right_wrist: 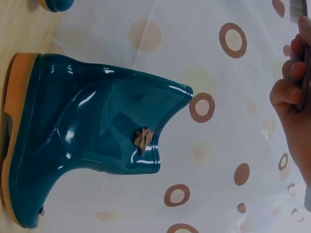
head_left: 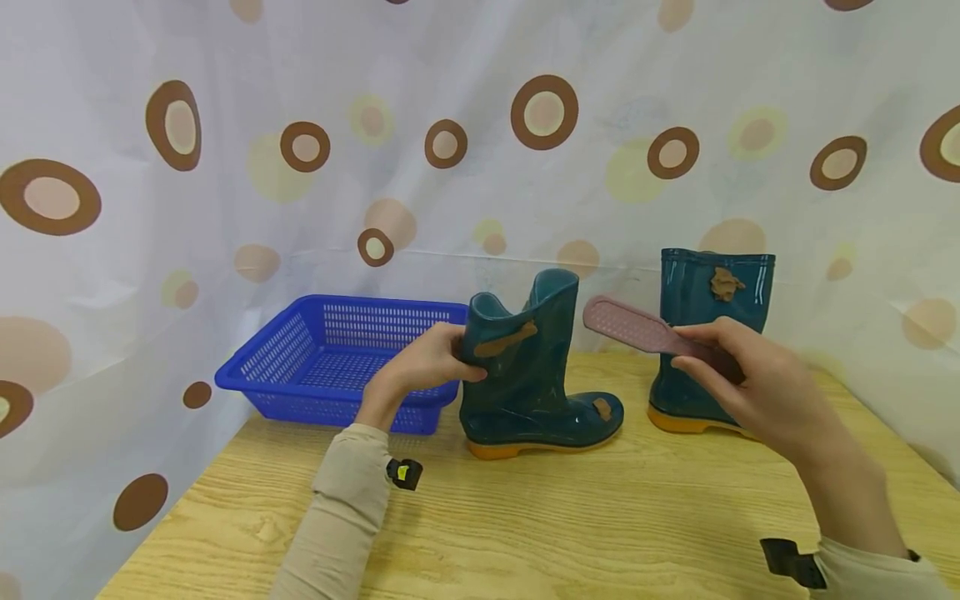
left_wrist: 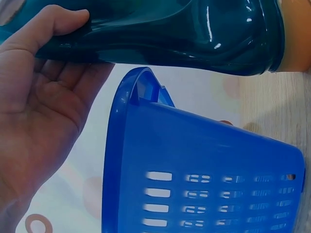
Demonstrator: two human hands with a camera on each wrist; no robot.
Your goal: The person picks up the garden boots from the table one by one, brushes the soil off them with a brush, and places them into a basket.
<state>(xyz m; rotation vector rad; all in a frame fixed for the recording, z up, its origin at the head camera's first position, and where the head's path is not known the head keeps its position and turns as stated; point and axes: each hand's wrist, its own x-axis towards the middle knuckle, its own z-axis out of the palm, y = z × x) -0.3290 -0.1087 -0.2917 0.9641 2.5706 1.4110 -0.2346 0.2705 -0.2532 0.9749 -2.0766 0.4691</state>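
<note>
Teal boot (head_left: 536, 408), shaft (head_left: 517, 367) in L hand (head_left: 427, 360)

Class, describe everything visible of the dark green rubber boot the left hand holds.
The glossy dark green, rubber-looking boot has a paler teal inside and an orange-yellow sole. Brown patches mark its upper shaft and toe. In the head view, it stands upright on the light wooden table, toe pointing right, right of the blue rectangular plastic basket. The left hand grips its upper shaft.
</note>
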